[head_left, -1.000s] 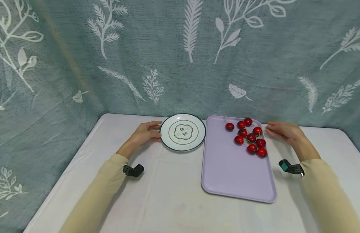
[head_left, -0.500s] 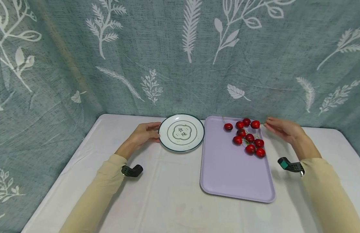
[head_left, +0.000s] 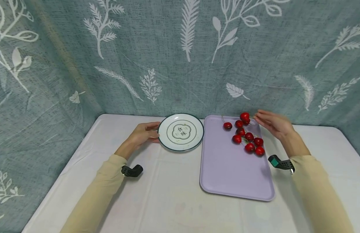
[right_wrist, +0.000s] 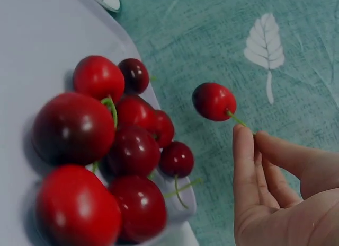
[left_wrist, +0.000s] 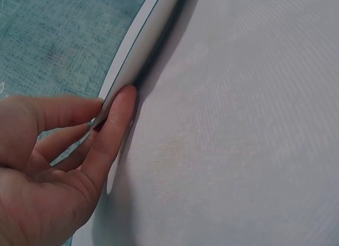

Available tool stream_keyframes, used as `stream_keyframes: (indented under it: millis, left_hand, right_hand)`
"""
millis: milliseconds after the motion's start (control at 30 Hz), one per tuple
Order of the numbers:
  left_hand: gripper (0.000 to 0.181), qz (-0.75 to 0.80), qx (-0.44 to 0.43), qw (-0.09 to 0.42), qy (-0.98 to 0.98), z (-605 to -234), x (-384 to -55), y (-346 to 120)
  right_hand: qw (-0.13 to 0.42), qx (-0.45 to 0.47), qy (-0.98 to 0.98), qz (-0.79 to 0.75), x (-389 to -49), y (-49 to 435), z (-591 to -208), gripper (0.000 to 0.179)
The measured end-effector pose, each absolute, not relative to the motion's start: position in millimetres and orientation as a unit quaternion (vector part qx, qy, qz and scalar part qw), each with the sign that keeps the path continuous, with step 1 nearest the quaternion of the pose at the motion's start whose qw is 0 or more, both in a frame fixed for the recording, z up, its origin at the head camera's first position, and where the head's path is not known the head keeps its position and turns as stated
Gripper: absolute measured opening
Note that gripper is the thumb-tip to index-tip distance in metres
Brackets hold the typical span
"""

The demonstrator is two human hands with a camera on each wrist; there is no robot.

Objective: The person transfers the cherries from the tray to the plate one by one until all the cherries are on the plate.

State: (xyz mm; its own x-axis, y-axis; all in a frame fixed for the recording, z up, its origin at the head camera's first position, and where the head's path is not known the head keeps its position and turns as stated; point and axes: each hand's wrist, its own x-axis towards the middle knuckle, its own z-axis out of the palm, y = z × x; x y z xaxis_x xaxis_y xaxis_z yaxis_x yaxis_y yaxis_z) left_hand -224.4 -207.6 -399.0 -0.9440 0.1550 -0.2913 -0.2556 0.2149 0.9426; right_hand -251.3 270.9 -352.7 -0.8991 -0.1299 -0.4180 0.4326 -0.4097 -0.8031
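On a counter (head_left: 156, 194), the left hand (head_left: 140, 135) pinches a plate (head_left: 180, 132), perhaps steadying it, and the right hand (head_left: 276, 125) a cherry (right_wrist: 214, 101) (by its stem (right_wrist: 237, 118), perhaps against bruising) near a tray (head_left: 235, 174).

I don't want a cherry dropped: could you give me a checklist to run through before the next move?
1. Right hand pinches the held cherry by its stem: ok.
2. Held cherry apart from the other cherries: ok, a gap shows in the right wrist view.
3. Left hand holds the plate at its rim: ok.
4. Held cherry over the plate: not ok, it is by the tray's far edge.
5. Stem firm enough to bear it: cannot tell.
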Motion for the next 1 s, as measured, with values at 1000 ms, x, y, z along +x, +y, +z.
stream_keyframes:
  millis: [1000]
  left_hand:
    - [0.062,0.653,-0.044,0.172,0.736,-400.9,-225.5,-207.5]
  right_hand:
    - [0.168,0.092,0.578,-0.793,-259.5,162.4,-360.0,0.051]
